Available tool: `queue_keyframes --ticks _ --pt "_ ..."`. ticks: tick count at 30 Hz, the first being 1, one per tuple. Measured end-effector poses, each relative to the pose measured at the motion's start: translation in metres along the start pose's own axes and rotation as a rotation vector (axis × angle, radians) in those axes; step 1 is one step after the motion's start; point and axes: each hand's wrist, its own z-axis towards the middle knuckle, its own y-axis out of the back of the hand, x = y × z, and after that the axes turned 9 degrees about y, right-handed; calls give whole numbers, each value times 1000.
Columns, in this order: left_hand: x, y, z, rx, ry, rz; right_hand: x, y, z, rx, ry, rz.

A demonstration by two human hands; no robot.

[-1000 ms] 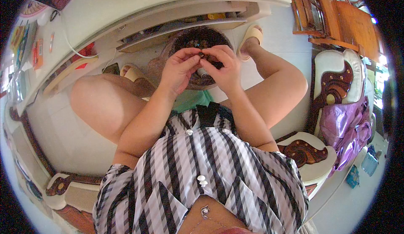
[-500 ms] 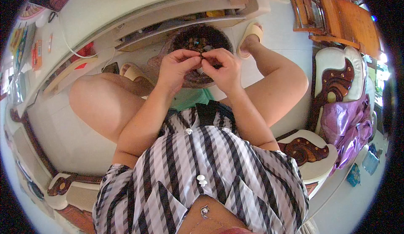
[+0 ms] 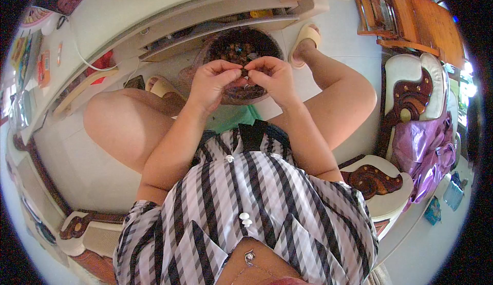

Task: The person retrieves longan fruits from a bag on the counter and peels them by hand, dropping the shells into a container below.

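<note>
My left hand [image 3: 213, 84] and my right hand [image 3: 276, 80] meet fingertip to fingertip over a dark round bin [image 3: 241, 100]. Both pinch a small dark brown piece [image 3: 244, 72], too small for me to name its kind. Thumbs and forefingers press on it from either side. Below and beyond the fingers, brown scraps [image 3: 237, 52] lie inside the bin, with a few bluish and pale bits among them. My hands hide the near part of the bin's opening.
The bin stands on the tiled floor between my legs, with green cloth or plastic [image 3: 233, 118] at its near side. A pale table with an open drawer [image 3: 169, 44] curves behind it. At right are a wooden chair [image 3: 436, 28] and a cushioned seat with purple fabric [image 3: 423, 141].
My fingertips have shifted slightly, and more of the small dark piece shows between them. The whole view has tilted a little. Both hands stay over the bin.
</note>
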Motion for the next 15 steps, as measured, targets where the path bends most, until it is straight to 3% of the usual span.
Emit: queue_keyframes --ticks 4,10,15 --pt "-4 -5 -3 -32 -79 143 9 3 1 69 41 -57" --pt "-7 -4 -5 -40 -113 447 27 3 1 169 56 -381" --pt "-10 -3 -8 -23 -71 522 8 6 5 175 -46 -148"
